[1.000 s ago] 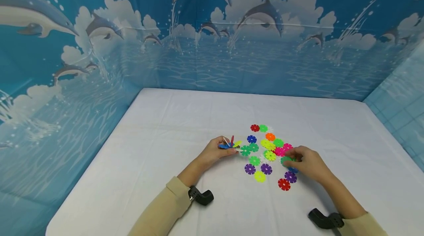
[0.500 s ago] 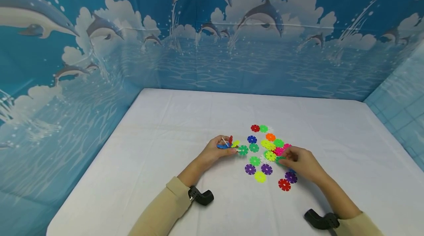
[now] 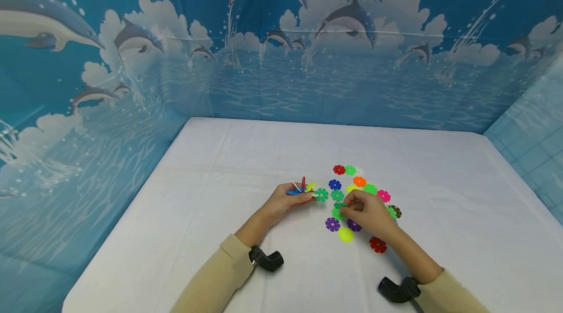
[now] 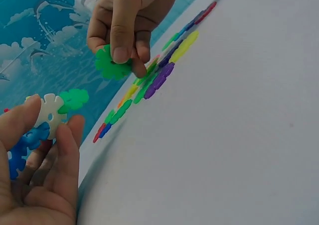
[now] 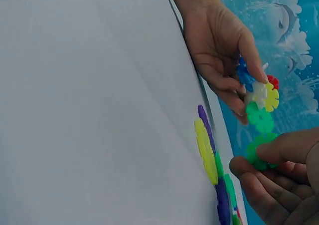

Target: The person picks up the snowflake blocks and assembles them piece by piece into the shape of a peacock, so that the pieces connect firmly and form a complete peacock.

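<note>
My left hand [image 3: 276,205] grips a joined cluster of notched, flower-shaped plastic discs. In the right wrist view the cluster shows a blue disc [image 5: 244,76], a white disc [image 5: 258,95], a yellow disc [image 5: 271,98], a red disc [image 5: 272,81] and a green disc [image 5: 260,117] slotted at its end. My right hand [image 3: 371,213] pinches a single green disc [image 4: 110,65] between thumb and fingers. That disc is held up above the loose pieces, to the right of the cluster. The left fingers hide part of the blue discs.
Several loose discs lie flat on the white-covered table [image 3: 228,181], among them an orange disc [image 3: 359,181], a purple disc [image 3: 333,224], a yellow disc [image 3: 346,235] and a red disc [image 3: 378,245]. A dolphin-print curtain [image 3: 281,88] stands behind the table.
My right hand has lifted the green disc from the right side of the pile and carried it left towards the cluster. The left hand's cluster has turned slightly.
</note>
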Tool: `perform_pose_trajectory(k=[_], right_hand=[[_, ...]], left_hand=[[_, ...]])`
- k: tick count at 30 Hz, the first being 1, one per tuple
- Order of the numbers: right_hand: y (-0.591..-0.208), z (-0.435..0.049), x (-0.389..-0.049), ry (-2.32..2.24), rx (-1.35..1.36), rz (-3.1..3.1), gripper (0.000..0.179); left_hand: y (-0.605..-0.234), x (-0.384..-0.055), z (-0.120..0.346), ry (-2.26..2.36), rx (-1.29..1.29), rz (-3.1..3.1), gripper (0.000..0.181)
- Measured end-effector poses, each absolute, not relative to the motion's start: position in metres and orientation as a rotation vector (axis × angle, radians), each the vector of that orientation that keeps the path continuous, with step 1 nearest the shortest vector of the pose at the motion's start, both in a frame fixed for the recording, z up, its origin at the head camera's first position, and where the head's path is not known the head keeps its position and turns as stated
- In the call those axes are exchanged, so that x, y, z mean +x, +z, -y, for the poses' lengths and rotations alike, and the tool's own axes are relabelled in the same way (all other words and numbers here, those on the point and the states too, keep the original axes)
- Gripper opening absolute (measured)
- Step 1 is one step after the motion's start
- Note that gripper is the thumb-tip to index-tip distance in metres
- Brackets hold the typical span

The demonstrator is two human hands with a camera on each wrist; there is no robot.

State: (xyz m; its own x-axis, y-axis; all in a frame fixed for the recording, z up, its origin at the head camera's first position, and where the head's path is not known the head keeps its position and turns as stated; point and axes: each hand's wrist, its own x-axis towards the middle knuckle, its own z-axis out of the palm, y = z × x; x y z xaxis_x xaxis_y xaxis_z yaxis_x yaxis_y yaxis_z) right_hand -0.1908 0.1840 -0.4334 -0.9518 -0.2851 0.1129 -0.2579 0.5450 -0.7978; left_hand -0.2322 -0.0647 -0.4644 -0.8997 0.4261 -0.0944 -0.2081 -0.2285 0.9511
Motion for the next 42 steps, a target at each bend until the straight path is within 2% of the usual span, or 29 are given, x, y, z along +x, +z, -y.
perform_pose_trajectory(k=[12, 21, 26, 42], right_hand=[[-0.442, -0.157, -0.194, -1.361, -0.551, -2.933, 0.015], [-0.441, -0.145, -0.191, -1.337, -0.641, -3.044, 0.017], [-0.445, -0.144, -0.192, -1.335, -0.66, -3.059, 0.019], [-0.444, -0.141, -0.188, -1.28, -0.86, -3.117, 0.024]], left_hand=[[-0.464, -0.233, 0.065, 2.201, 0.268, -1.541, 0.004], [-0.462, -0.231, 0.065, 2.229, 0.272, -1.485, 0.013], [-0.463, -0.231, 0.064, 2.246, 0.288, -1.446, 0.012], [-0.465, -0.229, 0.055, 2.337, 0.147, -1.49, 0.023]])
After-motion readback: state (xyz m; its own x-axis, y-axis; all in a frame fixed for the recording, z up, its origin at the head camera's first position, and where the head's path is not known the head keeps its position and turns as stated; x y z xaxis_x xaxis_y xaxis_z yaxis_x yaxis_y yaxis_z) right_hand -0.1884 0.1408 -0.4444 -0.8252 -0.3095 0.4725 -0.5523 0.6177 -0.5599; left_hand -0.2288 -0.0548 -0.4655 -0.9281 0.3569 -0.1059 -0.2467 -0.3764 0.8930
